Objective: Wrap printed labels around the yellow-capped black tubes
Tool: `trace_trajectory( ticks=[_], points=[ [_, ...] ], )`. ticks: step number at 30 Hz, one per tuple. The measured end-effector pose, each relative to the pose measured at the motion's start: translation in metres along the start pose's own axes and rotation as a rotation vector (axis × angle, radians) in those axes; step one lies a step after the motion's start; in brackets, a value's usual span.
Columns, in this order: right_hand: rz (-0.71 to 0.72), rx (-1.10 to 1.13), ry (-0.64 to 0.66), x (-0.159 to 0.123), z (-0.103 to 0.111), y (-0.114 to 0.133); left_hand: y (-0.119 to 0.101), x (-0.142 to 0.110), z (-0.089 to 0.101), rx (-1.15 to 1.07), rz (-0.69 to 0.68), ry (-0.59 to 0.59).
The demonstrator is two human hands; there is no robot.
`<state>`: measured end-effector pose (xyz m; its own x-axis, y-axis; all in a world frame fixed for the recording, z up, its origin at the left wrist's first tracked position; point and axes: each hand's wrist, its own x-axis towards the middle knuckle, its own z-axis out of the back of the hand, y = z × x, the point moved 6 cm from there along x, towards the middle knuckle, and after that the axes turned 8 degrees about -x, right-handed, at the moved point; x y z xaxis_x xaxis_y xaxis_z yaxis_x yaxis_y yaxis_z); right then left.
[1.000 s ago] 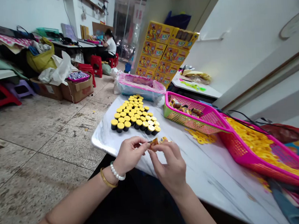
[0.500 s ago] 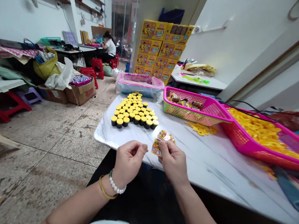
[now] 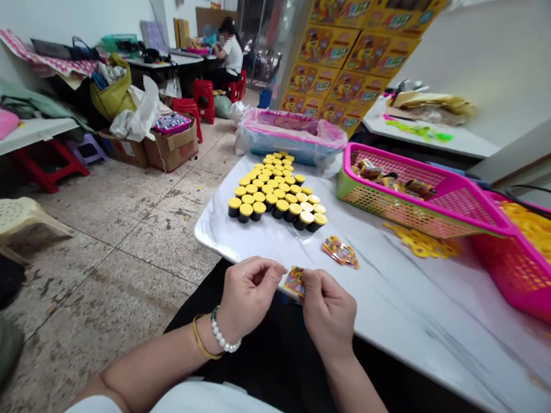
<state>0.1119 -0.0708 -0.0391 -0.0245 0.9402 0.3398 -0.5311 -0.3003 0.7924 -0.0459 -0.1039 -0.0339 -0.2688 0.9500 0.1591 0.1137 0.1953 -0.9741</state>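
My right hand [image 3: 330, 309] pinches a small colourful printed card or sticker [image 3: 294, 281] between thumb and fingers, just over the table's near edge. Close to the card's left corner, my left hand [image 3: 249, 293] has thumb and forefinger pressed together; whether anything thin is between them cannot be made out. A small heap of similar shiny printed pieces [image 3: 340, 252] lies on the table beyond my right hand. Farther off stands a cluster of little black tubs with yellow lids [image 3: 274, 191], packed side by side.
The marble-patterned table [image 3: 396, 311] also bears a pink-and-green basket [image 3: 412, 212] of wrapped pieces, loose yellow rings [image 3: 422, 241], and a plastic-lined basket [image 3: 294, 143]. A pink basket [image 3: 520, 271] with yellow parts stands right. Yellow boxes [image 3: 328, 45] are stacked behind; a person [image 3: 233, 55] sits far back.
The view has turned left and down, so the table's things appear farther right. The printed heap now shows apart from my right hand. Both hands keep nearly the same pinch.
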Motion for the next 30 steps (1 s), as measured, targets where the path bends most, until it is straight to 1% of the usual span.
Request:
trace_trajectory(
  ticks=[3,7,10,12,13,15,17,19,20,22,25,28,30],
  points=[
    [0.117,-0.065,0.0,-0.001,-0.008,0.006,0.003,-0.001,0.005,0.004,0.003,0.023],
    [0.285,-0.153,-0.031,0.001,-0.018,0.018,0.001,0.002,0.018,0.004,-0.021,-0.052],
    [0.368,-0.133,-0.017,0.002,-0.026,0.025,0.005,0.007,0.027,-0.03,0.031,-0.053],
    [0.348,-0.074,0.031,0.004,-0.032,0.027,0.007,0.011,0.034,-0.063,0.055,-0.054],
    [0.297,-0.034,0.063,0.006,-0.035,0.026,0.008,0.012,0.039,-0.077,0.055,-0.075],
    [0.154,0.049,0.137,0.01,-0.04,0.021,0.011,0.014,0.05,-0.099,0.064,-0.142],
    [0.038,0.11,0.212,0.012,-0.047,0.017,0.017,0.013,0.057,-0.145,0.113,-0.196],
    [0.007,0.132,0.258,0.011,-0.053,0.017,0.023,0.011,0.059,-0.241,0.194,-0.206],
    [0.011,0.13,0.259,0.011,-0.055,0.018,0.026,0.009,0.058,-0.3,0.229,-0.207],
    [0.041,0.11,0.214,0.009,-0.057,0.019,0.028,0.005,0.058,-0.393,0.27,-0.23],
    [0.101,0.081,0.138,0.005,-0.06,0.023,0.028,-0.001,0.061,-0.425,0.278,-0.287],
    [0.171,0.083,0.124,0.005,-0.063,0.03,0.025,-0.001,0.063,-0.427,0.264,-0.251],
    [0.24,0.078,0.175,0.01,-0.066,0.039,0.022,0.001,0.065,-0.422,0.246,-0.21]
  ],
)
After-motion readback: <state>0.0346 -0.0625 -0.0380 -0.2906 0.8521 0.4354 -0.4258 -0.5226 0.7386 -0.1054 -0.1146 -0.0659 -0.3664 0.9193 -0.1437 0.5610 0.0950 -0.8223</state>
